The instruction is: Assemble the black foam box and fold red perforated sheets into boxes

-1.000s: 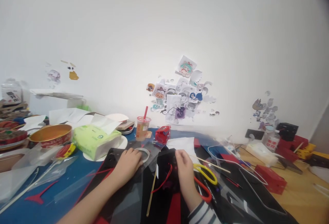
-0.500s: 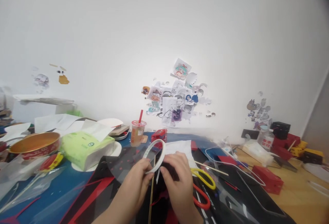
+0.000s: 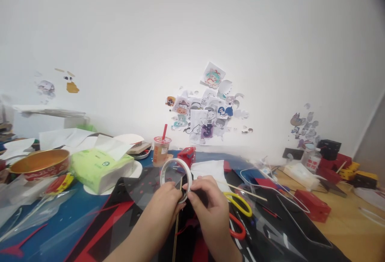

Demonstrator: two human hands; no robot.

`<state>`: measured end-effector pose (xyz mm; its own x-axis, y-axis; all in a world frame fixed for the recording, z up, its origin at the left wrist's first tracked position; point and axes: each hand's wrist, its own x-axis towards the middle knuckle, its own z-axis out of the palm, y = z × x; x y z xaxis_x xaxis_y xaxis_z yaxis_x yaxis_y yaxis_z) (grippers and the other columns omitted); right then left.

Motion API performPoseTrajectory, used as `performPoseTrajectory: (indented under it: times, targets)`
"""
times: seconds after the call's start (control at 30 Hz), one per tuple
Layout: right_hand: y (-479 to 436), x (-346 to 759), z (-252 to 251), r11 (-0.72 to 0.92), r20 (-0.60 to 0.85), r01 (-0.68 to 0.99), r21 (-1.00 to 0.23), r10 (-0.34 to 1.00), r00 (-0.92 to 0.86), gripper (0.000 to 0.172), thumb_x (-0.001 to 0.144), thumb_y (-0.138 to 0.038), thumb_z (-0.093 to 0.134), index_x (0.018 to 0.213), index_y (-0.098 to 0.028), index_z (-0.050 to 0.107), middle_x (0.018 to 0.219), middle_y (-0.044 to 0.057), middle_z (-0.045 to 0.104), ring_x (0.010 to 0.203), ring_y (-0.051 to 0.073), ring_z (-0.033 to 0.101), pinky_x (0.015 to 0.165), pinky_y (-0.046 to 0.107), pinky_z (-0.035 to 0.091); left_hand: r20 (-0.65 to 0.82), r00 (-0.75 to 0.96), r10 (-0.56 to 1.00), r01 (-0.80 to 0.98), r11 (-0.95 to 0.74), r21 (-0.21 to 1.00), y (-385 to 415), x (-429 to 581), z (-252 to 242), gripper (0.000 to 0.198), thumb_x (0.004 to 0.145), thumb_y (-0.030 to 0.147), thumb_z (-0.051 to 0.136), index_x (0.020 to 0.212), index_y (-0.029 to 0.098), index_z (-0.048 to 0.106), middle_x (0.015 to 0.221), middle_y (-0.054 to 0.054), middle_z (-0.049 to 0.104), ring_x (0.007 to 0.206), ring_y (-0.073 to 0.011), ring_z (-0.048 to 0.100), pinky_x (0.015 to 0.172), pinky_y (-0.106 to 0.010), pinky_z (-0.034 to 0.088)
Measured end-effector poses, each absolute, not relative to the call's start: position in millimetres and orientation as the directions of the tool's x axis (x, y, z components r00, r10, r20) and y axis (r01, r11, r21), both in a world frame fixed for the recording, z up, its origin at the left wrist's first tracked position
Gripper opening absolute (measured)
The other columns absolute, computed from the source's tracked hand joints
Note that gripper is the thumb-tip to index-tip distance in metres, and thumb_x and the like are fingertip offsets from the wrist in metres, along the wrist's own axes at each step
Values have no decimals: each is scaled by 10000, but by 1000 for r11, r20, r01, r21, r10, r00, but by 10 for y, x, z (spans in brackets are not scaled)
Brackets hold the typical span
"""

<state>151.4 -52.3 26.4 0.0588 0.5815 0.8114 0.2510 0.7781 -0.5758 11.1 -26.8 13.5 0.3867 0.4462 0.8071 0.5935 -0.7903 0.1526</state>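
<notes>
My left hand (image 3: 161, 206) is closed around the lower rim of a narrow white roll of tape (image 3: 189, 177), which stands upright with its hole facing me. My right hand (image 3: 212, 206) has thumb and forefinger pinched at the roll's right edge; whether a tape end is between them, I cannot tell. Beneath my hands a thin stick (image 3: 175, 238) runs down towards me; its upper part passes behind my left fingers. Just right of my right hand lie a yellow scissor handle (image 3: 248, 210) and a red-orange scissor handle (image 3: 240, 233).
A lidded drink cup (image 3: 161, 151) with a red straw stands behind my hands. On the left are a green tissue pack (image 3: 93, 169) and a gold-lined red bowl (image 3: 45, 171). Red boxes (image 3: 313, 206) and white cables lie right. Paper drawings (image 3: 207, 113) cover part of the wall.
The tape roll has turned to face me more and shifted slightly left. My left fingers have curled further over its lower rim, while my right hand stays at its right edge.
</notes>
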Motion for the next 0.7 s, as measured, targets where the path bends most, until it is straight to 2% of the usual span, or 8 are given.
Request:
performPoseTrajectory:
  times: [0.13, 0.27, 0.33, 0.43, 0.57, 0.7]
  targets:
    - [-537, 1557, 324, 776, 794, 227, -588, 608, -20, 100, 801, -134, 562, 757, -224, 564, 784, -8, 598, 766, 147, 563, 687, 271, 441, 782, 423, 457, 586, -796, 149, -240, 90, 98, 222, 844, 151, 372, 718, 184, 551, 718, -55, 566, 689, -196, 563, 599, -299, 477]
    - [-516, 1574, 254, 780, 786, 192, -596, 615, -55, 103, 815, -146, 541, 747, -223, 543, 815, 1, 602, 794, 154, 564, 717, 287, 445, 768, 429, 476, 628, -768, 125, -262, 86, 124, 243, 851, 176, 373, 681, 180, 546, 653, -35, 529, 589, -181, 516, 524, -282, 429]
    - [-494, 1567, 188, 760, 765, 122, -638, 644, -17, 99, 813, -152, 544, 857, -241, 546, 865, 4, 611, 813, 155, 579, 742, 300, 463, 761, 428, 486, 650, -751, 114, -276, 89, 150, 244, 839, 161, 373, 675, 183, 552, 638, -34, 530, 582, -186, 512, 516, -283, 420]
    - [-474, 1556, 147, 737, 744, 123, -665, 668, 18, 248, 810, -143, 552, 1027, -263, 550, 915, 11, 634, 844, 157, 601, 775, 309, 478, 762, 425, 489, 651, -750, 118, -286, 95, 173, 226, 822, 134, 378, 719, 188, 571, 668, -38, 561, 608, -192, 528, 541, -287, 431]
    - [-475, 1549, 200, 800, 825, 266, -538, 564, -28, 182, 820, -126, 550, 905, -261, 638, 940, 11, 668, 892, 157, 598, 811, 306, 462, 819, 361, 446, 656, -746, 117, -287, 94, 164, 223, 828, 130, 363, 711, 189, 544, 662, -29, 559, 605, -185, 525, 558, -284, 436]
    - [-480, 1526, 207, 801, 837, 281, -529, 548, 15, 148, 816, -122, 543, 831, -249, 619, 1007, 21, 660, 948, 169, 596, 837, 322, 459, 849, 322, 419, 659, -743, 116, -291, 84, 169, 229, 858, 161, 341, 757, 189, 544, 658, -24, 552, 601, -178, 522, 561, -280, 439]
